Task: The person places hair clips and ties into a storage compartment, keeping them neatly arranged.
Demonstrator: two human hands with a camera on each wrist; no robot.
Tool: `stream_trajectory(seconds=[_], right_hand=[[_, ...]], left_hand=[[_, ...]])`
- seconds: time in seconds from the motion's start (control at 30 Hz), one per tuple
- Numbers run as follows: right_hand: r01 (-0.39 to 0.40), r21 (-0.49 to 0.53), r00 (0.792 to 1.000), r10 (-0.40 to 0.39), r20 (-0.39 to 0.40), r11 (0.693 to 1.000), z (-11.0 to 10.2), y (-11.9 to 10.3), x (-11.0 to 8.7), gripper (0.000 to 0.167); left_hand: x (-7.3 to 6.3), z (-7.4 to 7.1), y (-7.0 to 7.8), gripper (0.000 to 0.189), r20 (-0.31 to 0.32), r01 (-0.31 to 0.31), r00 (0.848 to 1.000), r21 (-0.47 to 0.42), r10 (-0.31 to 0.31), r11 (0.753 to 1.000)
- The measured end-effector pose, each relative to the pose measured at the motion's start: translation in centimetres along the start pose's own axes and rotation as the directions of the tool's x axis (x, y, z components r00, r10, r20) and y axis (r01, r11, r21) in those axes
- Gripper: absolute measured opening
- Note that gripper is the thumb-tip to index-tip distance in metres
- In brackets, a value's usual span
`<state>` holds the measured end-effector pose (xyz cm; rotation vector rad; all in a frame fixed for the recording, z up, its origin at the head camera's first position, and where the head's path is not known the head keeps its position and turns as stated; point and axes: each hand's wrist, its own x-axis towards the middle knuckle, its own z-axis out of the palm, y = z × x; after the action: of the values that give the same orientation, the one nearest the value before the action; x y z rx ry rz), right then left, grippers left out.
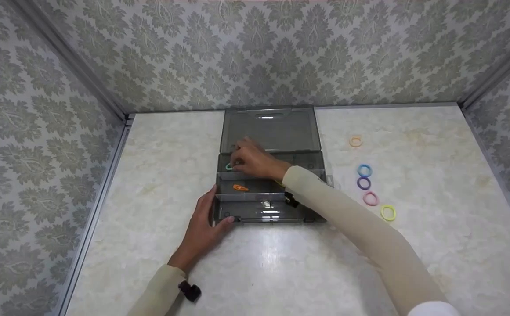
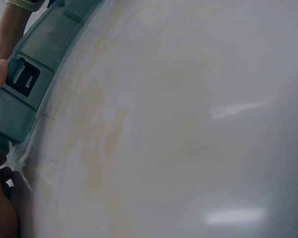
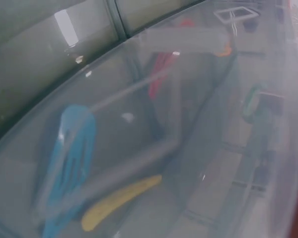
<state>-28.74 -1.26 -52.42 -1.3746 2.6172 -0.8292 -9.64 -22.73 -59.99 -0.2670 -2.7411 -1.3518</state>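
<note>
Thumb and fingers of left hand (image 1: 202,229) lie spread against box (image 1: 248,210) at its eight o'clock: brace firmly. Green ring (image 1: 228,167), ten o'clock, appears pinched by right hand (image 1: 255,161); best released low, clear of divider (image 1: 237,175).

Cream sleeves (image 1: 356,219), black wrist cameras (image 1: 189,291)

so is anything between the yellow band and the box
Yes, in the head view the right sleeve crosses between the yellow band and the box; nothing else visible does.
</note>
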Motion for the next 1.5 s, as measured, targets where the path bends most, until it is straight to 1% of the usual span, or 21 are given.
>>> stream_trajectory(seconds=[0.07, 0.27, 0.33, 0.43, 0.57, 0.67, 0.73, 0.83, 0.93, 1.0, 1.07, 1.17, 1.4, 1.5], right_hand=[[0.009, -0.011, 1.000, -0.009, -0.005, 1.000, 0.1, 0.0, 0.1, 0.010], [-0.004, -0.022, 1.000, 0.004, -0.014, 1.000, 0.1, 0.2, -0.2, 0.014], [-0.011, 0.001, 1.000, 0.011, -0.025, 1.000, 0.0, 0.3, -0.6, 0.015], [-0.031, 0.066, 0.998, 0.034, -0.045, 0.997, -0.3, 0.6, -1.2, 0.015], [-0.097, 0.145, 0.993, 0.104, -0.046, 0.985, -1.1, 0.9, -2.3, 0.018], [-0.133, 0.168, 0.989, 0.141, -0.034, 0.977, -1.7, 1.1, -3.1, 0.021], [-0.129, 0.182, 0.990, 0.137, -0.031, 0.975, -2.2, 1.2, -3.5, 0.022], [-0.099, 0.205, 0.993, 0.109, -0.041, 0.974, -2.9, 1.3, -4.1, 0.021], [-0.067, 0.228, 0.994, 0.085, -0.068, 0.971, -3.5, 1.5, -4.8, 0.019], [-0.062, 0.248, 0.993, 0.085, -0.082, 0.967, -3.9, 1.9, -5.2, 0.018], [-0.061, 0.268, 0.992, 0.089, -0.091, 0.962, -4.1, 2.2, -5.7, 0.018], [-0.089, 0.305, 0.989, 0.121, -0.087, 0.948, -4.5, 2.8, -6.4, 0.021], [-0.078, 0.365, 0.982, 0.134, -0.131, 0.928, -5.4, 4.3, -8.2, 0.026], [-0.094, 0.383, 0.978, 0.157, -0.137, 0.919, -5.9, 4.7, -8.9, 0.026]], left_hand=[[0.1, 0.0, 0.0, 0.104, 0.000, 0.002, 1.000, 0.003, -0.002, 1.000], [0.1, 0.0, 0.0, 0.103, -0.004, 0.002, 1.000, -0.007, -0.002, 1.000], [0.1, 0.0, 0.0, 0.103, -0.001, 0.005, 1.000, -0.005, -0.005, 1.000], [0.1, 0.0, 0.0, 0.103, 0.005, 0.016, 1.000, 0.002, -0.016, 1.000], [0.2, 0.0, 0.1, 0.104, 0.006, 0.026, 1.000, 0.008, -0.026, 1.000], [0.1, 0.0, 0.2, 0.104, 0.005, 0.032, 0.999, 0.008, -0.032, 0.999], [0.1, 0.0, 0.2, 0.104, 0.004, 0.036, 0.999, 0.007, -0.036, 0.999], [0.0, 0.0, 0.1, 0.103, -0.001, 0.032, 0.999, 0.008, -0.032, 0.999], [0.0, 0.1, 0.0, 0.102, -0.006, 0.013, 1.000, 0.018, -0.013, 1.000], [0.1, 0.1, 0.0, 0.102, -0.005, 0.001, 1.000, 0.022, -0.001, 1.000], [0.2, 0.1, 0.0, 0.103, -0.004, -0.005, 1.000, 0.027, 0.005, 1.000], [0.1, 0.1, 0.1, 0.104, -0.001, -0.001, 1.000, 0.029, 0.001, 1.000], [0.1, 0.1, 0.1, 0.103, -0.003, -0.002, 1.000, 0.042, 0.002, 0.999], [0.1, 0.1, 0.1, 0.103, -0.010, -0.011, 1.000, 0.048, 0.011, 0.999]])
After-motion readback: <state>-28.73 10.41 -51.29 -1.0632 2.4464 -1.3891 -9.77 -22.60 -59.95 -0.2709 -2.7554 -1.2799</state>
